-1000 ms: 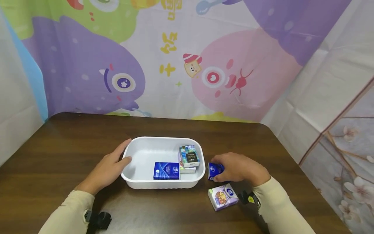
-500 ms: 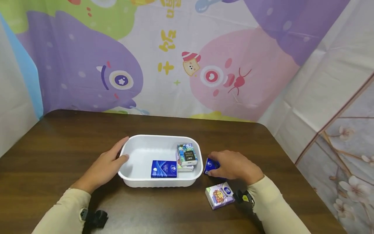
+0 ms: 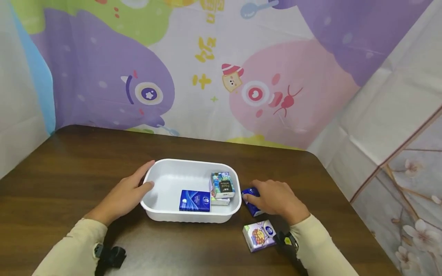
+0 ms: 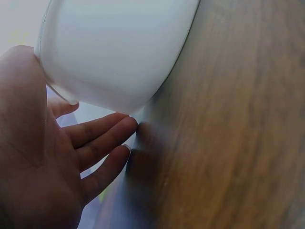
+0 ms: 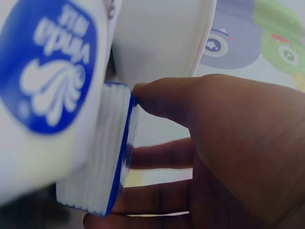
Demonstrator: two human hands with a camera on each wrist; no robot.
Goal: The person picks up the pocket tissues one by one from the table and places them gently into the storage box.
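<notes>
My left hand [image 3: 126, 197] holds the left end of a white plastic tub [image 3: 183, 217], thumb over the rim and fingers along the outside wall. Just off the tub's right end, my right hand [image 3: 277, 199] grips a dark blue tissue pack [image 3: 253, 209] lying slantwise on the table. In the right wrist view the thumb is at one corner of this pack [image 5: 121, 157], with fingers against its far side. Inside the tub a second blue tissue pack [image 3: 195, 201] lies flat. Beside it a colourful tissue pack [image 3: 222, 184] rests on a paler pack [image 3: 221, 202].
A white and purple tissue pack [image 3: 259, 235] lies on the brown table [image 3: 172, 249], in front of the right hand and near the wrist camera [image 3: 287, 241]. A cartoon-printed cloth [image 3: 200, 111] hangs behind the table; a pale cloth [image 3: 373, 126] borders it on the right.
The right hand has turned the blue pack into a slant beside the tub, and more of its face shows now. The left hand keeps its place on the tub. The head view shifts slightly.
</notes>
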